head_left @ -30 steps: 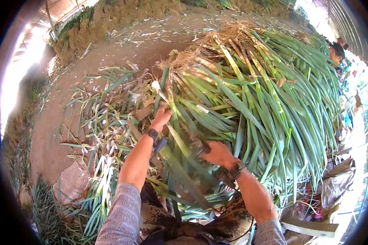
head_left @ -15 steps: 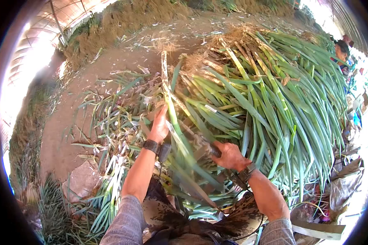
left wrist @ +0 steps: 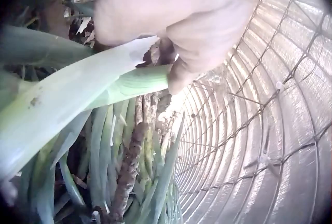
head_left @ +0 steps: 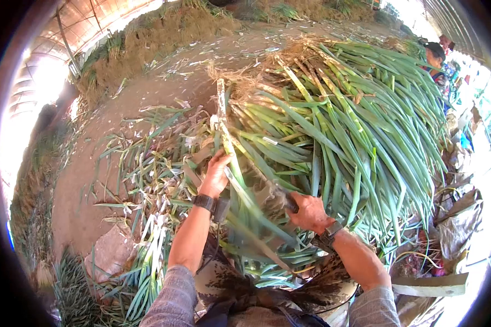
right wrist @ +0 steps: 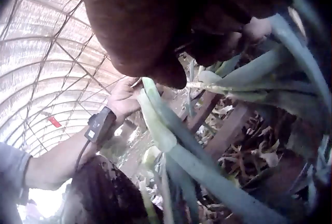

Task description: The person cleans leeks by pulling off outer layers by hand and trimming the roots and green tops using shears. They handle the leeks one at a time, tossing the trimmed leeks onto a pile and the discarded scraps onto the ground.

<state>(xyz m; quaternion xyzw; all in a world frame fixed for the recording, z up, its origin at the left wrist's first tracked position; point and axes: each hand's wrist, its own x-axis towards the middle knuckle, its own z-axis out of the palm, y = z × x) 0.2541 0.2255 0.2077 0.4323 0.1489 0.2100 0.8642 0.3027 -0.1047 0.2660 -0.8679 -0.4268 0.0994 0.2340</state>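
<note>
My left hand (head_left: pixel 215 174) grips a long green onion (head_left: pixel 221 103) partway along its stalk. Its roots point away from me and its green leaves trail back between my arms. In the left wrist view, a pale leaf with a torn end (left wrist: pixel 72 92) lies across the green stalk (left wrist: pixel 137 85) by the fingers. My right hand (head_left: pixel 309 212) is curled round the dark handle (head_left: pixel 290 200) of a tool; its far part is blurred, and I cannot tell its kind. Long leaves (right wrist: pixel 192 159) pass below the right hand in its wrist view.
A large heap of green onions (head_left: pixel 365 125) spreads to the right, roots away from me. Leaf scraps and peelings (head_left: pixel 153 180) litter the ground at left, near some cleaned white stalks (head_left: pixel 155 240). A flat stone (head_left: pixel 110 250) sits at lower left. Another person (head_left: pixel 435 60) is at far right.
The held green onion was swung up to point straight away from me, then drawn slightly back toward me. My left hand keeps its grip. The right hand and tool shifted a little right.
</note>
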